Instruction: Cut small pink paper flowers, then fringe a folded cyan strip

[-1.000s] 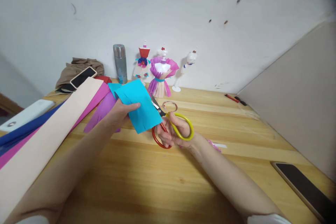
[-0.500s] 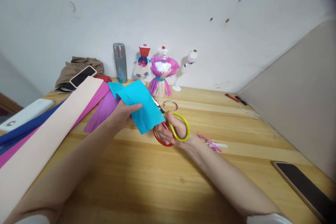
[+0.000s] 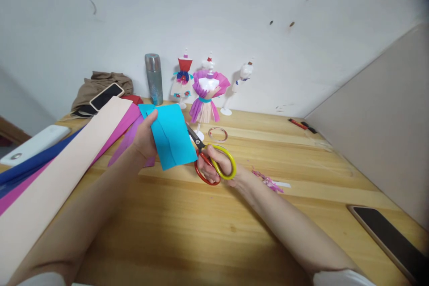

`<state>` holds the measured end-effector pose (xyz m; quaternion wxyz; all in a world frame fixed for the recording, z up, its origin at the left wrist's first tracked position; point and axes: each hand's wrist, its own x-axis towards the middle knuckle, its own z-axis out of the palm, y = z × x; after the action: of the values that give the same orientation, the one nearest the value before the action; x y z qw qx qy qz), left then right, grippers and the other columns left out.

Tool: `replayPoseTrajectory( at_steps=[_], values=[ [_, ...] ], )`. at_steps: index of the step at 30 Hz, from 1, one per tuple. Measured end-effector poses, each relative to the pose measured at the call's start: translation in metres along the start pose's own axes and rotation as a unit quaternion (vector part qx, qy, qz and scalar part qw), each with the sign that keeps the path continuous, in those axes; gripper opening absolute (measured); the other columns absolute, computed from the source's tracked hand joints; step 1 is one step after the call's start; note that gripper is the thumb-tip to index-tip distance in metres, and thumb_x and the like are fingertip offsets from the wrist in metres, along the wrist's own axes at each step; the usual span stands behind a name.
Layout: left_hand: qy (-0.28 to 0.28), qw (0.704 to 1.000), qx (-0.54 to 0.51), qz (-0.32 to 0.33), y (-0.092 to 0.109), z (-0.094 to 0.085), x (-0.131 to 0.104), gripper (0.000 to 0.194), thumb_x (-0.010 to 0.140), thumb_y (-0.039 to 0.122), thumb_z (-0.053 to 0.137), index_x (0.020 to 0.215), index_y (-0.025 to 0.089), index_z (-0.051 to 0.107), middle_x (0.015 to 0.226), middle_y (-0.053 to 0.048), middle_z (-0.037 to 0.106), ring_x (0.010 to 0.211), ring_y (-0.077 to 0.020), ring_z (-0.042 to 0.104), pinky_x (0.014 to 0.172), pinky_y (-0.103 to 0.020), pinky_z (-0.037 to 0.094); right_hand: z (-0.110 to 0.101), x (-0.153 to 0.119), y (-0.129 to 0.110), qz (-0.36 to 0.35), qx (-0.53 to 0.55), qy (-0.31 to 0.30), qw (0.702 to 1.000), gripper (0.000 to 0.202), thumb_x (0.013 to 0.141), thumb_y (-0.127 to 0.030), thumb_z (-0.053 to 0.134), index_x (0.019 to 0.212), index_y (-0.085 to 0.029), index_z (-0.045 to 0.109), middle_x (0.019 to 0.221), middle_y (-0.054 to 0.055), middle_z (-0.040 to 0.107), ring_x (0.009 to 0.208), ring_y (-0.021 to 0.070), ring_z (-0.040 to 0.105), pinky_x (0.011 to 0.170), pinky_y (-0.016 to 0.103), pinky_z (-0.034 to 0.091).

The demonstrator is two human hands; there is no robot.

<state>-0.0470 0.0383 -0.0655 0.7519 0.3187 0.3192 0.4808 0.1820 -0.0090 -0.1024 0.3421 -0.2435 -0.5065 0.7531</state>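
Folded turquoise paper is held up by my left hand, its thumb on the near face and the other fingers hidden behind. My right hand grips scissors with one yellow and one red handle. The blades point up and to the left, close to the paper's right edge; whether they touch it I cannot tell. Behind the scissors, a small dress form wears a purple, pink and cream paper dress with a turquoise waistband.
Long paper strips lie at the left beside a white device. A flask and other dress forms stand by the wall. Tape, pink scraps, a pen and a phone are farther right.
The turquoise paper has turned more upright and shifted left, away from the scissors. My left thumb has moved to its upper left part. More of the blades now shows.
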Motion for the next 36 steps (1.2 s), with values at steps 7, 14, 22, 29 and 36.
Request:
replayPoseTrajectory(
  at_steps=[7,14,22,29,36],
  values=[
    [0.064,0.995,0.034,0.067,0.017,-0.005,0.005,0.047,0.09,0.056,0.064,0.111,0.017,0.076,0.11,-0.014,0.082,0.129,-0.0416,0.065,0.109,-0.056,0.052,-0.009,0.004,0.006,0.021,0.009,0.002,1.0,0.065,0.081,-0.078,0.067,0.073,-0.014,0.068,0.038,-0.008,0.042,0.03,0.0079,0.036,0.033,0.022,0.036],
    [0.075,0.99,0.109,0.055,0.021,-0.007,0.001,0.037,0.074,0.037,0.088,0.103,0.017,0.078,0.108,-0.012,0.083,0.124,-0.0413,0.069,0.101,-0.051,0.059,-0.008,0.004,0.005,0.015,0.0,-0.018,1.0,0.065,0.086,-0.077,0.063,0.074,-0.013,0.068,0.037,-0.007,0.044,0.032,0.009,0.039,0.036,0.023,0.038],
    [0.073,0.984,0.148,0.061,0.013,-0.004,-0.001,0.048,0.068,0.032,0.093,0.111,0.016,0.077,0.117,-0.016,0.08,0.123,-0.0421,0.069,0.1,-0.055,0.06,-0.009,0.001,0.0,0.028,0.032,-0.063,0.997,0.065,0.08,-0.08,0.068,0.066,-0.017,0.059,0.047,-0.002,0.057,0.04,0.0121,0.05,0.046,0.026,0.043],
    [0.046,0.986,0.14,0.076,0.002,-0.006,0.004,0.047,0.063,0.034,0.096,0.103,0.017,0.078,0.117,-0.014,0.08,0.114,-0.0388,0.073,0.098,-0.052,0.06,-0.013,0.008,0.009,-0.014,0.036,-0.108,0.993,0.074,0.089,-0.082,0.051,0.057,-0.016,0.06,0.043,0.002,0.054,0.043,0.0142,0.053,0.051,0.028,0.046],
    [0.038,0.986,0.136,0.088,-0.001,-0.001,0.0,0.047,0.068,0.034,0.093,0.109,0.018,0.077,0.12,-0.013,0.08,0.118,-0.0389,0.071,0.102,-0.053,0.058,-0.008,0.006,0.01,-0.031,0.054,-0.097,0.993,0.075,0.092,-0.079,0.051,0.053,-0.015,0.059,0.044,0.003,0.054,0.044,0.0149,0.056,0.051,0.028,0.047]
  ],
)
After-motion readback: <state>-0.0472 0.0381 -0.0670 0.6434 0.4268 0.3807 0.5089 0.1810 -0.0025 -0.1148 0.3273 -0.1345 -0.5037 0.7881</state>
